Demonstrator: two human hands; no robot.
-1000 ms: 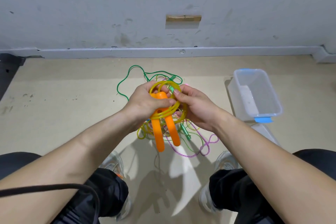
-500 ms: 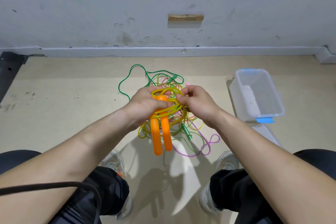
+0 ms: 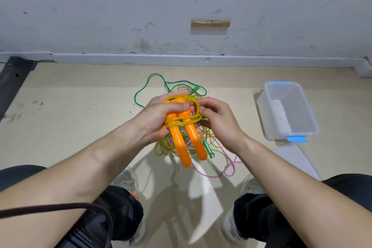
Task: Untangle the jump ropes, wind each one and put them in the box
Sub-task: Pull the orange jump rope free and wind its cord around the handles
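My left hand [image 3: 159, 115] grips the two orange handles [image 3: 181, 143] of a yellow jump rope [image 3: 196, 104], which hang side by side pointing down. Yellow cord loops over the handle tops and crosses them in a band. My right hand [image 3: 218, 119] pinches that yellow cord at the right side of the coil. On the floor beneath lies a tangle of a green rope [image 3: 153, 80] and a pink rope [image 3: 227, 171], with a green handle [image 3: 208, 150] showing. The clear plastic box [image 3: 289, 110] stands open on the floor to the right.
The box lid [image 3: 296, 159] lies on the floor just in front of the box. A white wall and skirting board run along the back. My knees and shoes frame the bottom of the view, and a black cable [image 3: 60, 207] crosses my left leg.
The yellow cord has been drawn tighter across the orange handles, which now hang closer together. Both hands stayed over the tangle, shifting only a little.
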